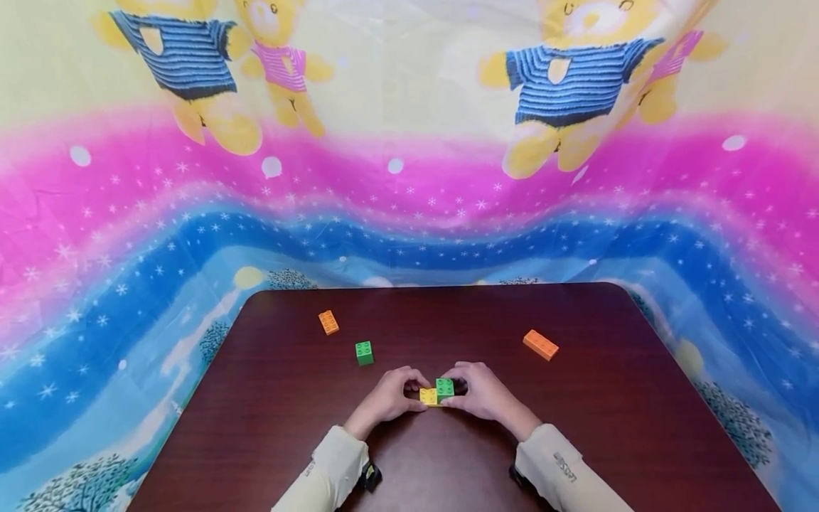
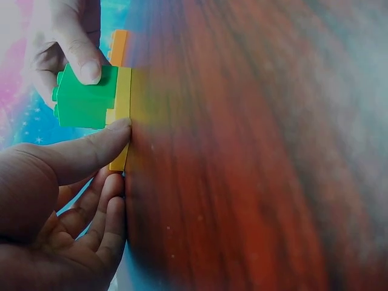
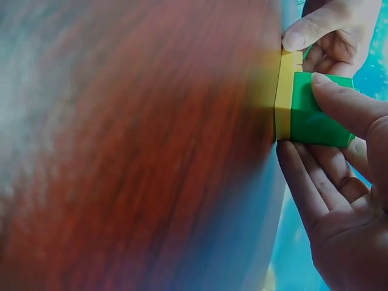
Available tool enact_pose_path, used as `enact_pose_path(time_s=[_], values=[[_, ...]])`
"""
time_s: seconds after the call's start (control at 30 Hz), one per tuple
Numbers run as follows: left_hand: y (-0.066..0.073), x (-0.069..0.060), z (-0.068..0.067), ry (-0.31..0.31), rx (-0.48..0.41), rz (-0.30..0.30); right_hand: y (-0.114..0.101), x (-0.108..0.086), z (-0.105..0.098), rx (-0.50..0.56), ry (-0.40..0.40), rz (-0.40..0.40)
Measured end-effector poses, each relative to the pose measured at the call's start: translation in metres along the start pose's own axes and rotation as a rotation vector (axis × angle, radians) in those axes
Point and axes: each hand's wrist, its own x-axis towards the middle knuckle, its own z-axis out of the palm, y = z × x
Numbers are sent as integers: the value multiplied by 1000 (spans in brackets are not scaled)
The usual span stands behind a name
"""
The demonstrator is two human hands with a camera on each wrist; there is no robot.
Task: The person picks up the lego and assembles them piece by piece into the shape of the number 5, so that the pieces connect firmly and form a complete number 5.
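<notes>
A flat yellow toy brick point(image 1: 428, 397) lies on the table in front of me, with a green block point(image 1: 444, 389) standing on its right half. My left hand point(image 1: 392, 395) pinches the yellow brick's left end, thumb at the near side. With thumb and fingers my right hand point(image 1: 481, 392) grips the green block from the right. In the left wrist view the green block point(image 2: 91, 100) sits against the yellow brick point(image 2: 123, 97). The right wrist view shows the right thumb pressed on the green block point(image 3: 318, 112), with fingertips by the yellow brick's edge.
A second green block point(image 1: 364, 353) stands left of and beyond my hands. Farther back at the left lies a flat orange brick point(image 1: 328, 322). A longer orange brick point(image 1: 540, 344) lies to the right. A printed curtain point(image 1: 409, 192) hangs behind the dark table point(image 1: 448, 313).
</notes>
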Motion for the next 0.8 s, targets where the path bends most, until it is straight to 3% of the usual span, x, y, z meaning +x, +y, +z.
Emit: enact_pose_path(time_s=[0.43, 0.8], values=[[-1, 0, 1, -14, 6, -20, 5, -1, 4, 146, -50, 31], [0, 0, 0, -2, -7, -17, 4, 1, 7, 54, -10, 59]])
